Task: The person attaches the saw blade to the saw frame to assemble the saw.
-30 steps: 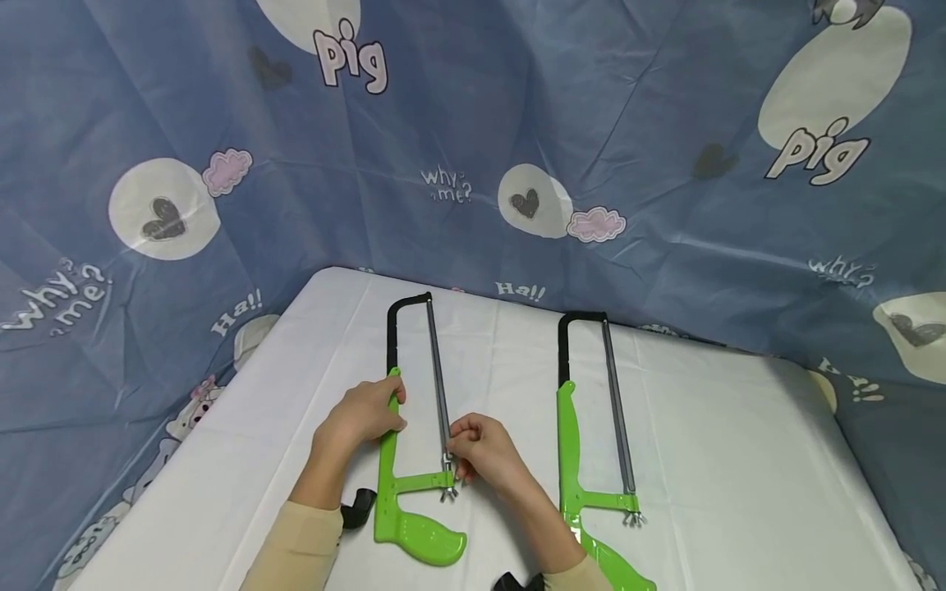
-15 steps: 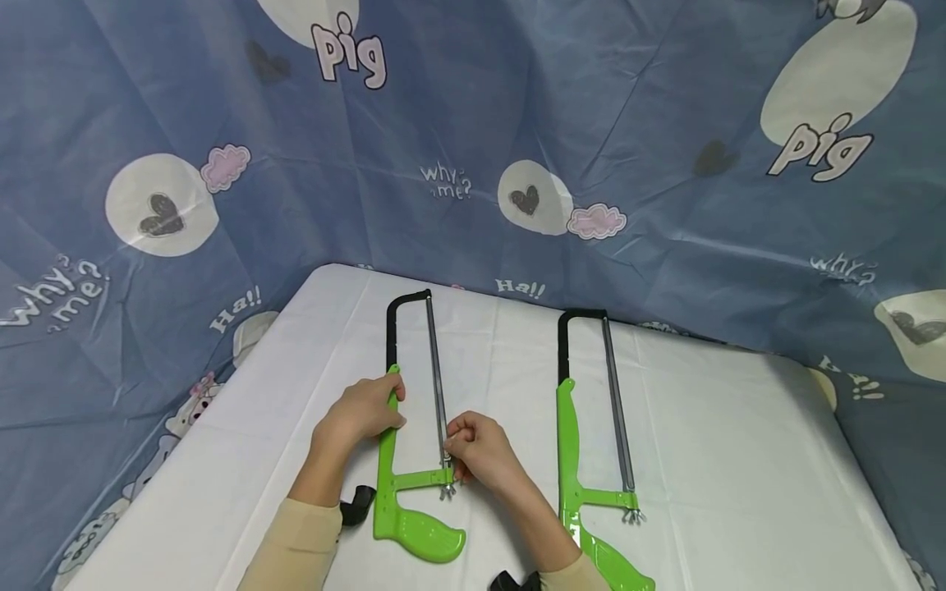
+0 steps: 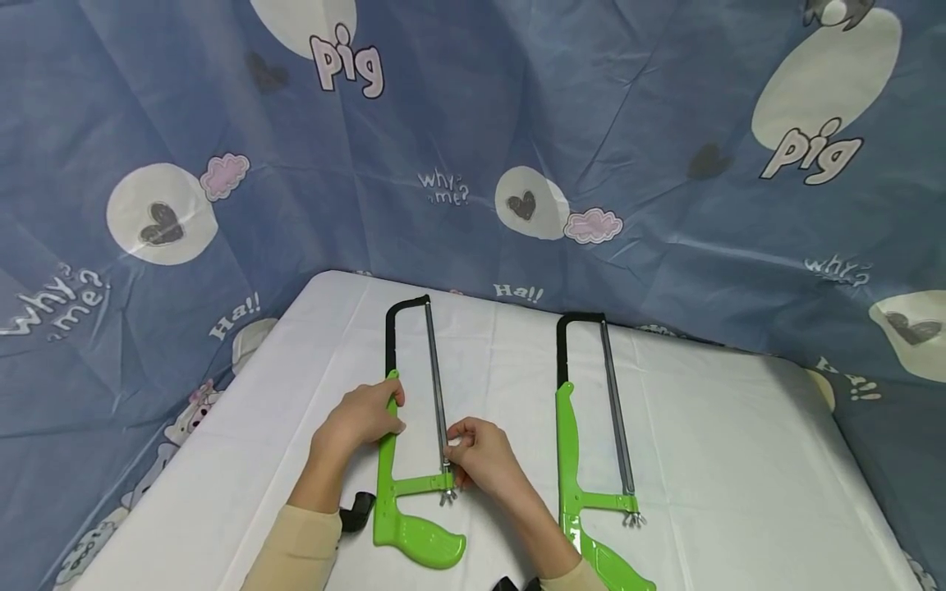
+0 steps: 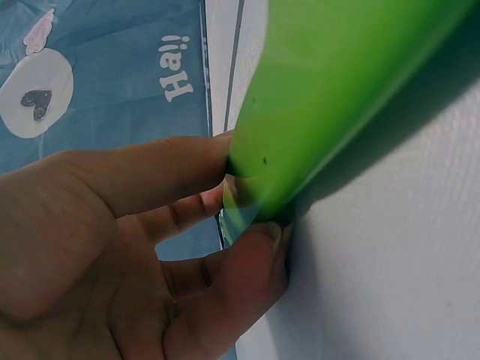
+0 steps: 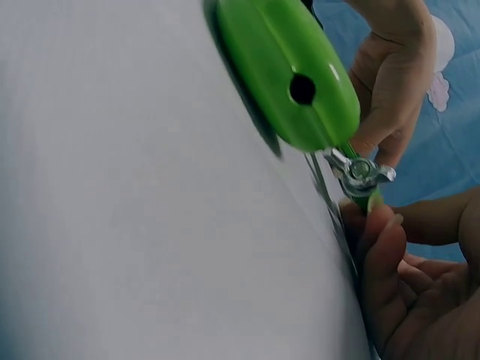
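A hacksaw with a bright green handle (image 3: 432,542) and a black front frame (image 3: 391,341) lies on the white table, its grip toward me. My left hand (image 3: 364,417) grips the green frame bar from the left; the left wrist view has this green bar (image 4: 315,90) close up between thumb and fingers. At the near end of the grey blade (image 3: 434,361), my right hand (image 3: 484,455) pinches the blade beside the green bracket. The silver wing nut (image 5: 361,171) sits just past the right fingertips. Those fingers partly hide the blade's end fitting.
To the right lies a second green hacksaw (image 3: 569,443), its blade (image 3: 617,402) fitted and its grip partly behind the right sleeve. Black wrist-worn pieces (image 3: 358,513) show by the left sleeve. A blue printed cloth (image 3: 458,123) hangs behind the white table (image 3: 739,460).
The right thumb and fingers have shifted slightly toward the bracket along the blade. My left hand keeps its hold, and both hacksaws lie where they were.
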`<state>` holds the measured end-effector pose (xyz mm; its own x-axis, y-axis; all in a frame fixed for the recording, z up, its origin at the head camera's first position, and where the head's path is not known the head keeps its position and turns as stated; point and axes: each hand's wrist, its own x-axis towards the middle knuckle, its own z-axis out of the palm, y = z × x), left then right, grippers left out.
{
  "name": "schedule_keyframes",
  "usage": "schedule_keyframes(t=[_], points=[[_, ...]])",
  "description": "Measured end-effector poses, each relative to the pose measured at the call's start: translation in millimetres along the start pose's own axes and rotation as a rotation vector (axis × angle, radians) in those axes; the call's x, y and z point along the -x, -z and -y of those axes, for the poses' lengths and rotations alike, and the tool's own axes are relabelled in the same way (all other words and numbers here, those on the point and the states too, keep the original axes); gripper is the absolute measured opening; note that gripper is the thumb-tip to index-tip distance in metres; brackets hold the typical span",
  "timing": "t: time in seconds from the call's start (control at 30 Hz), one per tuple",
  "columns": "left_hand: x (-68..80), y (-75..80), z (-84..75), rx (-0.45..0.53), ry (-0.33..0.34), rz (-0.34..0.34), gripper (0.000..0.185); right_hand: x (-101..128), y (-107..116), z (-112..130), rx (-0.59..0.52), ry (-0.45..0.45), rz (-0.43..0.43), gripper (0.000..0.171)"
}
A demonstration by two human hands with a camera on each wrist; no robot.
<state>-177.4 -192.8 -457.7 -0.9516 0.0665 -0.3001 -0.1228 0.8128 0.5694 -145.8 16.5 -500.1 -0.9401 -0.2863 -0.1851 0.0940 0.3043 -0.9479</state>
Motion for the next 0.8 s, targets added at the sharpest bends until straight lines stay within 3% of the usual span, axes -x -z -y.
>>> schedule_keyframes(t=[0.27,0.37,0.57,0.8], points=[[2.0,-0.4,-0.3,-0.006,-0.009,-0.011,0.025,3.1,5.5,1.8,0.055,-0.014,0.031,0.012],[2.1,-0.8,-0.1,-0.019,-0.014,-0.013,0.022,7.4,8.8,4.6,0.154,-0.008,0.051,0.008],[0.1,-1.3,0.3,-0.047,-0.036,-0.025,0.019,19.8,14.1,14.8,0.424,0.006,0.123,0.026],[-0.2,-2.3,0.5,-0.046,-0.036,-0.026,0.019,29.3,10.9,21.9,0.462,-0.014,0.187,0.025]])
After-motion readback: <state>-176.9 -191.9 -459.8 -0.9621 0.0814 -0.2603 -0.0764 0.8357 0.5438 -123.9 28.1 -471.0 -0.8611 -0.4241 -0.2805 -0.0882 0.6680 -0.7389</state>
